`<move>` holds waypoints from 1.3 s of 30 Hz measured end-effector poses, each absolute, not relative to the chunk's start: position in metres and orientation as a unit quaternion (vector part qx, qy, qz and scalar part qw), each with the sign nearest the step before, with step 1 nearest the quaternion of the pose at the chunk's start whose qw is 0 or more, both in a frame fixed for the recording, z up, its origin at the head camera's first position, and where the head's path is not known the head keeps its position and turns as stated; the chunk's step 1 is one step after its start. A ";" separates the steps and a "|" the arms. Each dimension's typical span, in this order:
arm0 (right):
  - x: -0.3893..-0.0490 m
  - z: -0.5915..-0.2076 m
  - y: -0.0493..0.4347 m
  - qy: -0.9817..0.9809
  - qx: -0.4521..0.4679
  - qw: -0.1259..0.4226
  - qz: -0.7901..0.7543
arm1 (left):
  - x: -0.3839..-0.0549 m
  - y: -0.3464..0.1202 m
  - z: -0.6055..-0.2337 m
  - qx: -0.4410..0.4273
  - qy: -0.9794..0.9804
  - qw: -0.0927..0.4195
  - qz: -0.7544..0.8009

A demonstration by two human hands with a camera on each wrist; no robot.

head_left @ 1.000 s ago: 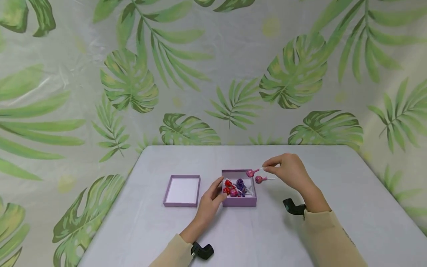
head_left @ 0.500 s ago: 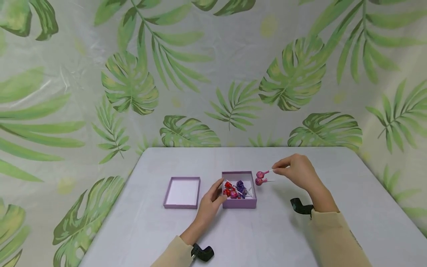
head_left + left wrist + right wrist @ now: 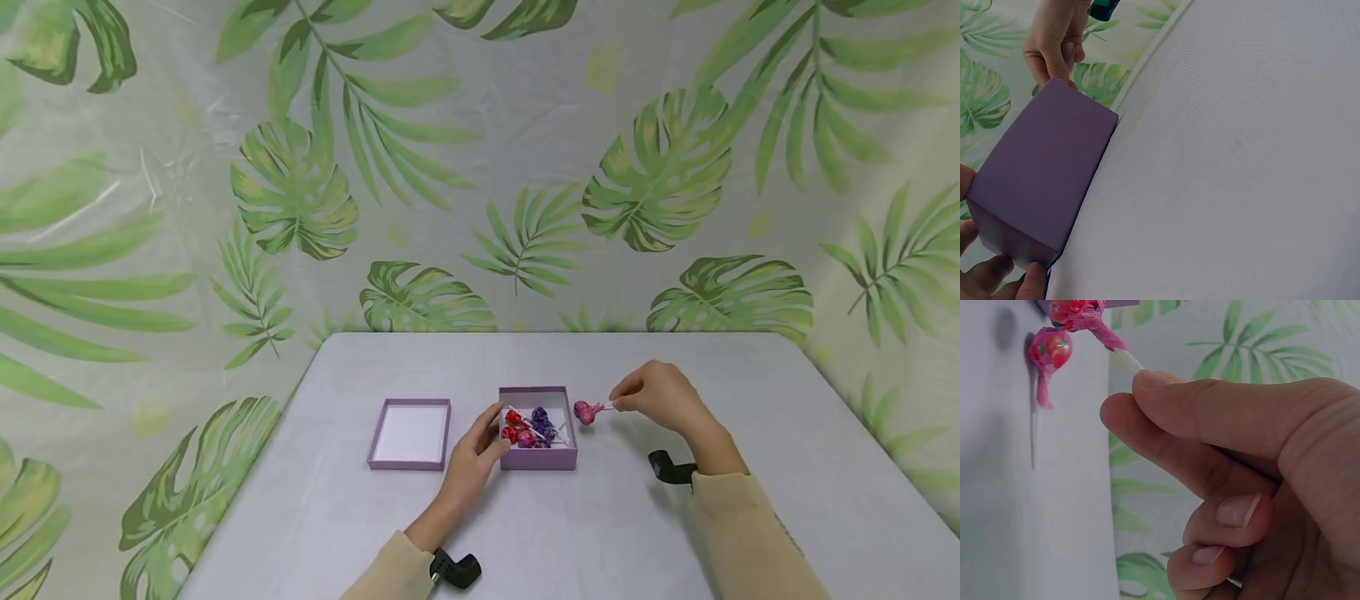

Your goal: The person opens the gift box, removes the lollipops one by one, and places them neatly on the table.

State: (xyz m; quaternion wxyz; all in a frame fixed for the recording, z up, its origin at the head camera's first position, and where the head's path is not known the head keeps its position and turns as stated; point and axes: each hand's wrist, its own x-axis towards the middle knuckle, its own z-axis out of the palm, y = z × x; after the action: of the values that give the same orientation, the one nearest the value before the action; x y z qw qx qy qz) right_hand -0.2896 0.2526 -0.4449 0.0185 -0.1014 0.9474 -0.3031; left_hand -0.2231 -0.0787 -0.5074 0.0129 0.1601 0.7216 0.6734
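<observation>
My right hand [image 3: 660, 396] pinches the white stick of a pink-wrapped lollipop [image 3: 1082, 314] between thumb and forefinger, just right of a purple box [image 3: 538, 459]. Another pink lollipop [image 3: 1050, 349] lies on the table below it; in the head view the two candies overlap. The open box holds several wrapped lollipops: red ones [image 3: 512, 417] at left, a pink one [image 3: 526, 437] in front, dark purple ones [image 3: 541, 416] at right. My left hand [image 3: 467, 467] holds the box by its left side, fingers along the side wall [image 3: 1013, 240] and thumb at the front corner.
A shallow purple-edged box lid [image 3: 408, 433] lies inner side up, left of the left hand. The white-covered table [image 3: 570, 533] ends at a leaf-patterned curtain [image 3: 525, 150]. A black device [image 3: 456, 570] sits at the left wrist, another [image 3: 670, 468] at the right.
The right hand carried its lollipop rightward from over the box's right edge, then lowered it towards the lollipop on the table. The left hand stays on the box.
</observation>
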 end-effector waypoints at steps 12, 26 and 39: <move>-0.293 -0.457 0.247 0.949 -0.086 0.047 -0.298 | -0.224 -0.079 -0.507 0.157 0.725 0.017 0.671; -0.295 -0.468 0.251 0.949 -0.094 0.068 -0.292 | -0.222 -0.079 -0.506 0.157 0.728 0.011 0.667; -0.300 -0.480 0.251 0.943 -0.086 0.091 -0.307 | -0.224 -0.079 -0.508 0.155 0.728 0.012 0.668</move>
State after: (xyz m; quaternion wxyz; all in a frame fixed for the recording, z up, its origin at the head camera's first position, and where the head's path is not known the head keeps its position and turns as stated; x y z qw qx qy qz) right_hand -0.3004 0.2511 -0.4803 0.0908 -0.0857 0.9434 -0.3073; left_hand -0.2238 -0.0794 -0.5083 0.0122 0.1547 0.7278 0.6680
